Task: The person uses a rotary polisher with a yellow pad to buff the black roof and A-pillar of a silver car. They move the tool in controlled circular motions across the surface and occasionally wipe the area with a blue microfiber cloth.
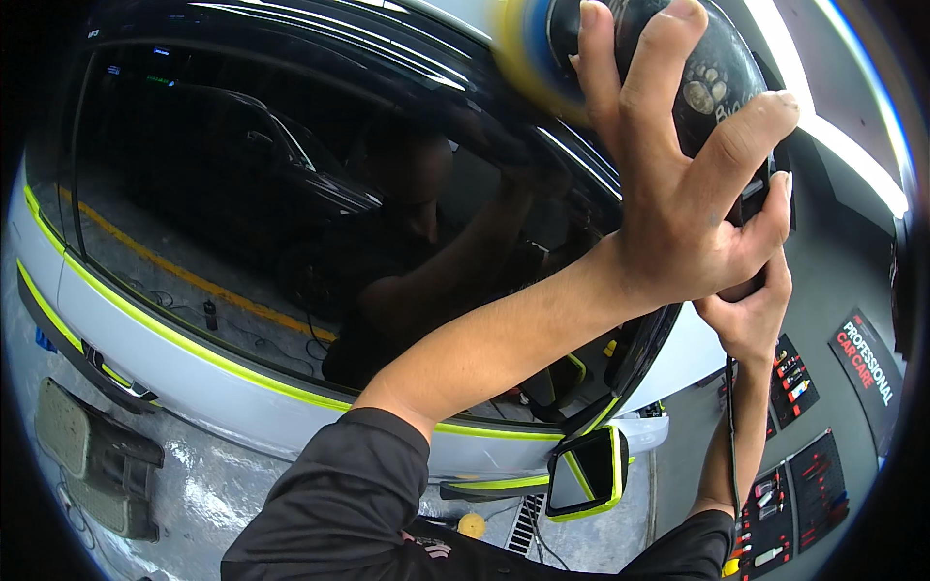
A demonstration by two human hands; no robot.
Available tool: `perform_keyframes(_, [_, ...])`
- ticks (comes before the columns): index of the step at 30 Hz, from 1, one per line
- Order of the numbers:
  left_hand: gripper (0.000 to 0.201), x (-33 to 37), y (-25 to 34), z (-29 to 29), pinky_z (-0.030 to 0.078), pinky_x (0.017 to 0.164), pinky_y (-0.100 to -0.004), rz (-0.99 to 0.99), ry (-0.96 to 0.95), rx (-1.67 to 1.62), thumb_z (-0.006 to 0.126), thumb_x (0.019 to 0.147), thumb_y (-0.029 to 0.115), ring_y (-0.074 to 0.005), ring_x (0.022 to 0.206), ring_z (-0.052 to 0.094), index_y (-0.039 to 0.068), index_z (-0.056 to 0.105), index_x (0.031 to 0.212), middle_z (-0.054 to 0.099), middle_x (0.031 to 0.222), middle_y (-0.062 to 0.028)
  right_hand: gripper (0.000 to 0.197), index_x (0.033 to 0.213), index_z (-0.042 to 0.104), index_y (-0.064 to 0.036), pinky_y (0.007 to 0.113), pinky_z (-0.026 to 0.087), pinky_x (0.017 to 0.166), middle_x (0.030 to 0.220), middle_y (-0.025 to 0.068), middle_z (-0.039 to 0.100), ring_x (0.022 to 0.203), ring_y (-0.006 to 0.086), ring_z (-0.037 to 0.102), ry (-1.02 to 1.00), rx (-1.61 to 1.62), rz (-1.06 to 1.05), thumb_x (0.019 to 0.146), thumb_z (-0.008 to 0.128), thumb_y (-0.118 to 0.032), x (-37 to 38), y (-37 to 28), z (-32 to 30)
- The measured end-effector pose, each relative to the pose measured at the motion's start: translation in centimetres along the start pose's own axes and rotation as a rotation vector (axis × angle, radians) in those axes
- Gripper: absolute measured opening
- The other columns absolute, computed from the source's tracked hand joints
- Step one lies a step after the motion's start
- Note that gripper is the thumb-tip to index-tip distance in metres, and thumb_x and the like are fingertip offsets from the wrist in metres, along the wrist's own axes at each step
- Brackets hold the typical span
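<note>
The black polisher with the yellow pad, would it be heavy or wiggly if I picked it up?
Probably fairly heavy: the left hand and right hand are both on the polisher. Its smooth body looks stiff, maybe slippery. The yellow pad looks blurred, so it might be spinning and could tug.
</note>
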State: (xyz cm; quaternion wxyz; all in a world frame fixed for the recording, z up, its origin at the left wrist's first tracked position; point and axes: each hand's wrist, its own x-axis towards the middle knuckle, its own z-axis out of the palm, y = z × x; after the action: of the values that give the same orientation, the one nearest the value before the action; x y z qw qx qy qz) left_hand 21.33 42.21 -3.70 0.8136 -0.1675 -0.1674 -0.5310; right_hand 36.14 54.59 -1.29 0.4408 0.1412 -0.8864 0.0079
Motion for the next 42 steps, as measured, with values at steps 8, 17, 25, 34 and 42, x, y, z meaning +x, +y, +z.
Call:
perform_keyframes(8, [0.044, -0.3, -0.5, 0.5, 0.025, 0.117, -0.0644, 0.069, 0.080, 0.059, 0.070, 0.072, 0.020, -0.0435, 0.130, 0.049, 0.005, 0.074, 0.113, 0.057, 0.127, -0.0279, 0.071, 0.127, 0.059, 0.0056, 0.032, 0.054, 0.088, 0.102, 0.0106, 0.072, 0.092, 0.0185, 0.069, -0.003, -0.006, -0.024, 0.064, 0.081, -0.016, 0.3, 0.0, 0.0])
perform_keyframes(17, [0.051, -2.9, 4.0, 1.0, 0.008, 0.117, -0.0710, -0.202, -0.018, -0.230, 0.076, 0.071, 0.016, -0.0509, 0.143, 0.024, 0.021, 0.068, 0.121, 0.039, 0.146, -0.0256, 0.072, 0.128, 0.058, 0.0058, 0.032, 0.053, 0.088, 0.101, 0.0103, 0.071, 0.093, 0.0184, 0.069, -0.002, -0.007, 0.031, 0.064, 0.082, -0.017, -2.1, 2.6, -0.9])
perform_keyframes(25, [0.056, -6.4, 7.3, 1.9, 0.007, 0.118, -0.0717, -0.241, -0.092, -0.294, 0.077, 0.071, 0.014, -0.0517, 0.146, 0.020, 0.022, 0.066, 0.125, 0.037, 0.150, -0.0245, 0.079, 0.135, 0.055, 0.0058, 0.032, 0.051, 0.091, 0.107, 0.0083, 0.069, 0.098, 0.0176, 0.065, 0.035, -0.042, 0.039, 0.064, 0.082, -0.015, -6.0, 7.2, -2.3])
perform_keyframes(34, [0.056, -8.2, 10.4, 2.6, 0.005, 0.114, -0.0759, -0.364, -0.210, -0.325, 0.077, 0.073, 0.014, -0.0567, 0.148, 0.013, 0.023, 0.064, 0.126, 0.034, 0.153, -0.0247, 0.073, 0.132, 0.056, 0.0059, 0.032, 0.051, 0.091, 0.108, 0.0092, 0.068, 0.097, 0.0182, 0.065, 0.027, -0.049, 0.073, 0.065, 0.079, -0.014, -8.0, 9.1, -3.6])
perform_keyframes(42, [0.057, -6.9, 6.6, 2.5, 0.006, 0.115, -0.0755, -0.086, -0.114, -0.302, 0.077, 0.072, 0.016, -0.0569, 0.146, 0.013, 0.021, 0.063, 0.127, 0.030, 0.154, -0.0275, 0.076, 0.133, 0.057, 0.0058, 0.035, 0.049, 0.098, 0.115, 0.0119, 0.068, 0.105, 0.0216, 0.066, 0.047, -0.030, 0.074, 0.064, 0.080, -0.016, -6.5, 7.6, -3.0])
